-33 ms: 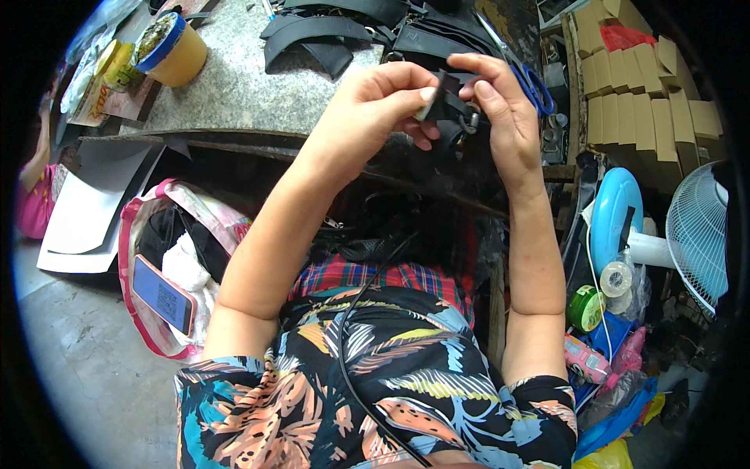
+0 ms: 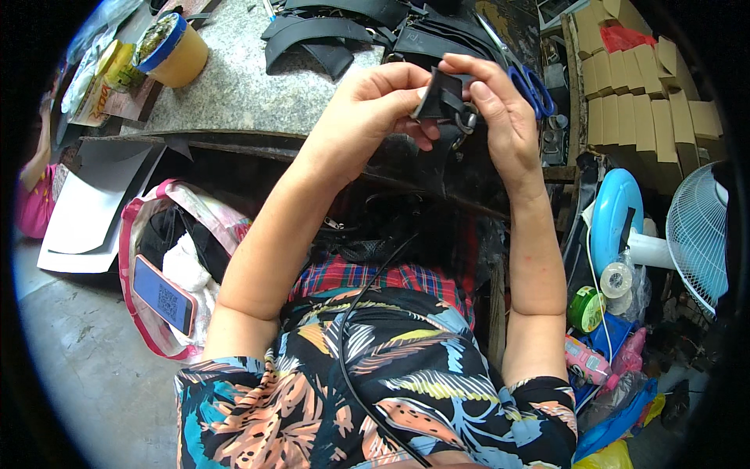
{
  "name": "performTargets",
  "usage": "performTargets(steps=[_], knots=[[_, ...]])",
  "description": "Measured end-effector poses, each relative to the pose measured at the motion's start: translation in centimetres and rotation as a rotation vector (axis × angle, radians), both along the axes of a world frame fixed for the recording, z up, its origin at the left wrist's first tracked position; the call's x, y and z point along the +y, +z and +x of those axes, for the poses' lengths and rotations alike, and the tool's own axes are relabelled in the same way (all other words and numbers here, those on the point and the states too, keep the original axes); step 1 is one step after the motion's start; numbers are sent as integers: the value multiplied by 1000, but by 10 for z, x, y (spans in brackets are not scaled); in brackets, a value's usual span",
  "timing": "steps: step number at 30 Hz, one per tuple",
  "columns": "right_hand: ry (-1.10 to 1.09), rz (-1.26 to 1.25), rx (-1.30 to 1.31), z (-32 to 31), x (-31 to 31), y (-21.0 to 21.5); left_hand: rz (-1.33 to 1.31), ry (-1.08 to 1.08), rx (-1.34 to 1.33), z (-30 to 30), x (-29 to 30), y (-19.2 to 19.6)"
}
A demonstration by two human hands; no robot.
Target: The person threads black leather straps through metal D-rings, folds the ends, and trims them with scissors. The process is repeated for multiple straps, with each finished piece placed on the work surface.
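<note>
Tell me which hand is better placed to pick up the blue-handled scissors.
Right. The right hand sits just beside the blue-handled scissors on the table; the left hand is farther off, pinching the black strap piece.

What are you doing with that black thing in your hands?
A person seated at a grey stone worktop holds a small black strap piece with a metal ring between both hands. The left hand pinches one side and the right hand grips the other, near the ring. More black strap pieces and blue-handled scissors lie on the worktop beyond, with a yellow tub to the left.
</note>
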State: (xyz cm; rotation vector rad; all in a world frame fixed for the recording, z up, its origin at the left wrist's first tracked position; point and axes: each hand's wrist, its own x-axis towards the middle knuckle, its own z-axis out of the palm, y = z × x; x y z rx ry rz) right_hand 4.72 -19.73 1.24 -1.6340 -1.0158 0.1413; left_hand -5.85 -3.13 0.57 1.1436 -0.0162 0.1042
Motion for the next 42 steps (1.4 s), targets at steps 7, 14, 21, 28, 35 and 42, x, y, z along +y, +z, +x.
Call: performTargets(steps=[7, 14, 21, 28, 35, 42], knots=[[29, -89, 13, 7, 1, 1, 524, 293, -116, 6, 1, -5], [14, 41, -404, 8, 3, -5, 59, 104, 27, 11, 1, -2], [-50, -189, -405, 16, -4, 10, 340, 277, -19, 2, 0, 5], [-278, -59, -803, 3, 8, 9, 272, 306, 61, 9, 6, 0], [-181, -244, -781, -8, 4, 10, 624, 404, 74, 12, -6, -8], [-60, -170, -274, -19, -36, 36, 792, 727, -8, 19, 19, 2]])
